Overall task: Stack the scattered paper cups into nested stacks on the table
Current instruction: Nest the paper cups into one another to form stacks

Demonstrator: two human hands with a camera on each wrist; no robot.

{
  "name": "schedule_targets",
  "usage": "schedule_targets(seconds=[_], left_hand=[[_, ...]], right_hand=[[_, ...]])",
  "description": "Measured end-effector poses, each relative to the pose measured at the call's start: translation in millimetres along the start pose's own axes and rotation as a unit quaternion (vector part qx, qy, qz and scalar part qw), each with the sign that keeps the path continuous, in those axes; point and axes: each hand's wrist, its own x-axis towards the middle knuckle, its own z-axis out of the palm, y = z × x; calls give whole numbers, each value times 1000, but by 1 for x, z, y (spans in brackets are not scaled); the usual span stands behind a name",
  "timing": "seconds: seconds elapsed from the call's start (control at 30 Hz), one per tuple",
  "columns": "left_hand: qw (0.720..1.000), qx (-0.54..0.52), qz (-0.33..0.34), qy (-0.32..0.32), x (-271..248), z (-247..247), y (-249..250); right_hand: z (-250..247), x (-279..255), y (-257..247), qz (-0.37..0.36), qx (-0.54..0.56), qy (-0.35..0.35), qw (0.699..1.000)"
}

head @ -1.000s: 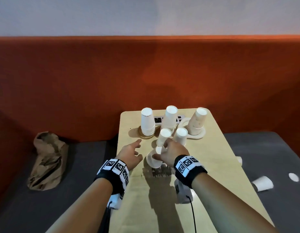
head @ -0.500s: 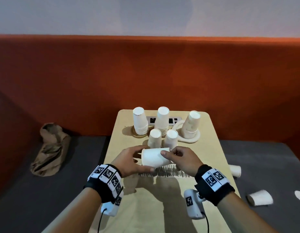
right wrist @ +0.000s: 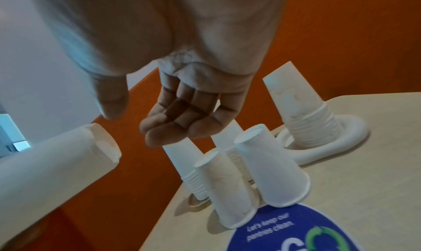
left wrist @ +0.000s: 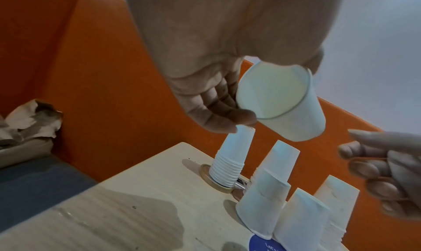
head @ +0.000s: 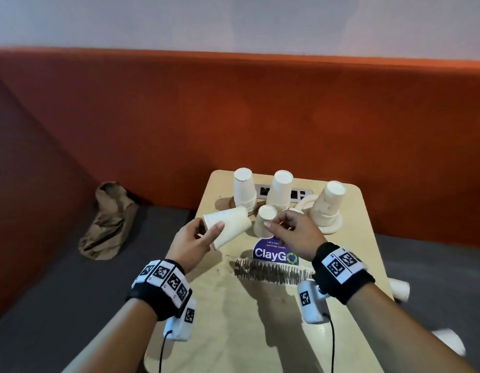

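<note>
The head camera looks forward and down over the desk (head: 260,332) from above both wrists. Each wrist camera sits close under its palm, looking along the fingers (left wrist: 218,109). All three views share the upturned cup stacks (head: 278,190) at the desk's far end.

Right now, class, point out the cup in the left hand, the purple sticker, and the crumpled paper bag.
held cup (head: 228,227), head view, side wall.
purple sticker (head: 274,253), head view, white lettering.
paper bag (head: 109,224), head view, crumpled middle.
</note>
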Motion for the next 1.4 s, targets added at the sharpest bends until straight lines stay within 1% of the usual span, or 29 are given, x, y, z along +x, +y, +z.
schedule_targets(seconds=[0.07, 0.13, 0.2, 0.27, 0.4, 0.47, 0.53, 0.6, 0.63, 0.67, 0.7, 0.73, 0.8, 0.83, 0.87, 1.0, 1.07, 1.13, 1.23, 1.4], left_hand=[[1000, -6, -2, 19, 0, -3, 0], [999, -28, -8, 28, 1, -4, 2], [998, -53, -18, 23, 4, -2, 6], [997, -71, -24, 14, 8, 1, 13], [996, -81, -30, -20, 14, 12, 26], [994, -83, -22, -61, 14, 23, 35], [991, -85, -18, -99, 14, 40, 47], [990, -89, -14, -106, 15, 58, 57], [992, -79, 4, -97, 16, 69, 61], [994, -54, 39, -85, 18, 80, 65], [993, -10, 82, -81, 21, 89, 68], [987, 51, 127, -88, 23, 98, 73], [956, 157, 217, -118, 25, 115, 86], [944, 180, 243, -134, 26, 123, 94], [937, 186, 255, -150, 26, 132, 102], [924, 214, 247, -200, 31, 157, 118], [916, 226, 242, -227, 32, 164, 122], [911, 230, 236, -247, 33, 167, 127], [903, 254, 230, -260, 42, 171, 137], [887, 314, 191, -279, 69, 182, 144]], right_hand=[[4, 0, -13, -16, 38, -7, 999], [11, -2, -24, -38, 80, -30, 996], [18, -4, -31, -66, 99, -48, 992], [22, -5, -35, -81, 118, -48, 989], [18, -6, -37, -93, 160, -21, 982], [11, -10, -34, -95, 174, -4, 980], [2, -15, -28, -91, 184, 25, 978], [-10, -20, -22, -86, 185, 76, 976], [-17, -23, -20, -83, 168, 115, 976], [-25, -26, -18, -81, 135, 160, 975], [-32, -30, -17, -80, 92, 204, 971], [-39, -33, -16, -78, 45, 242, 966], [-52, -39, -15, -79, -28, 291, 953], [-58, -41, -14, -79, -56, 308, 946], [-65, -43, -13, -75, -82, 324, 939], [-91, -42, -6, -76, -150, 377, 911], [-102, -36, -3, -72, -169, 385, 904], [-111, -28, 0, -59, -186, 381, 904], [-118, -12, 1, -53, -205, 375, 903], [-120, 20, 3, -42, -239, 329, 913]])
